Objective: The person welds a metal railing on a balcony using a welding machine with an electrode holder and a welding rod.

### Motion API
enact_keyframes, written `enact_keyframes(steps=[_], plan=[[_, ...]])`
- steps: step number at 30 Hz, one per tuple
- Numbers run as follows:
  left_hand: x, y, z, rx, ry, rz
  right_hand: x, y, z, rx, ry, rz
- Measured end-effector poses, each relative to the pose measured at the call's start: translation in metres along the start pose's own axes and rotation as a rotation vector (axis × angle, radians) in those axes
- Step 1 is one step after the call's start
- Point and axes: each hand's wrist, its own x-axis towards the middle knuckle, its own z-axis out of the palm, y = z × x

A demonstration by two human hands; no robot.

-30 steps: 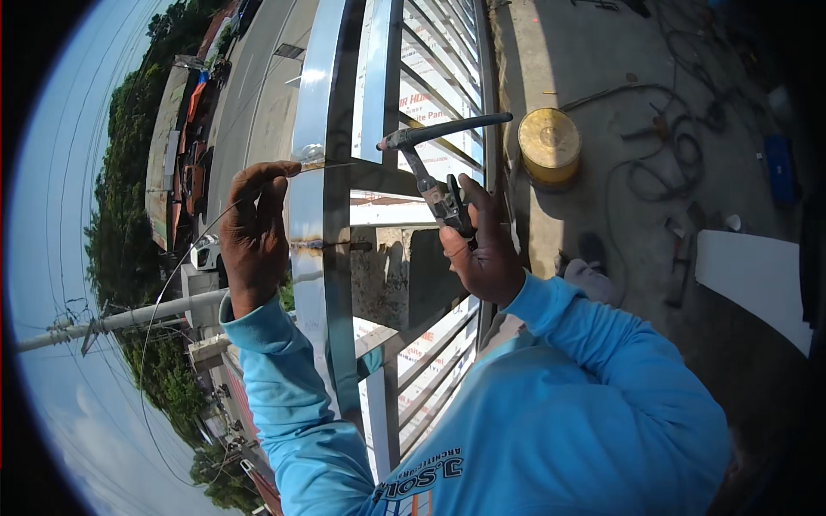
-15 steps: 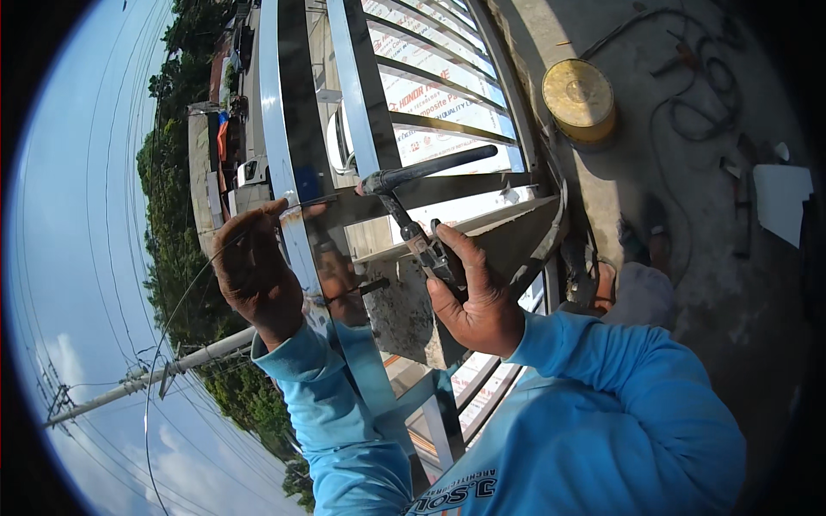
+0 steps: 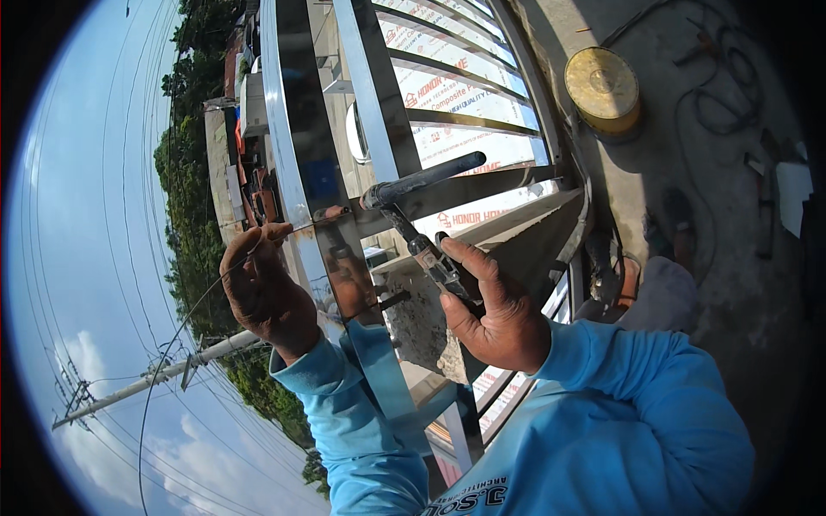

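Note:
My right hand [image 3: 503, 318] is closed round the handle of a TIG welding torch [image 3: 439, 265], its long black back cap [image 3: 439, 176] pointing up to the right. The torch head is close to a shiny steel tube [image 3: 303, 185]. My left hand [image 3: 267, 292], fingers pinched, holds a thin filler rod [image 3: 153, 383] that curves down to the lower left. Those fingertips are beside the tube's left edge, near a brownish heat-marked spot [image 3: 301, 225]. The rod's working end is too small to make out. The tube's dark polished side mirrors my hand and sleeve.
A rough concrete block [image 3: 422, 331] stands behind the torch hand. Steel bars [image 3: 465, 77] cross over white printed sheets. At the right are a yellow round container [image 3: 602, 86], a coiled hose [image 3: 723, 107] and a white board [image 3: 793, 191]. Trees and a utility pole [image 3: 172, 368] lie beyond.
The view has shifted, so the scene sits slightly lower and further right. The torch head has come a little closer to the tube. Both hands keep their holds.

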Motion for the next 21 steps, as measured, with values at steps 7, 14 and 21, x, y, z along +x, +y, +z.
enact_keyframes(steps=[7, 14, 21], plan=[[0.006, -0.002, 0.000, 0.110, -0.033, 0.043, 0.007, 0.002, -0.001, 0.003, -0.031, -0.014], [0.005, -0.002, 0.001, 0.137, -0.014, 0.043, 0.013, 0.002, -0.002, -0.031, -0.076, -0.022], [0.005, -0.004, -0.001, 0.136, -0.033, 0.046, 0.012, 0.005, -0.003, 0.041, -0.121, 0.033]])
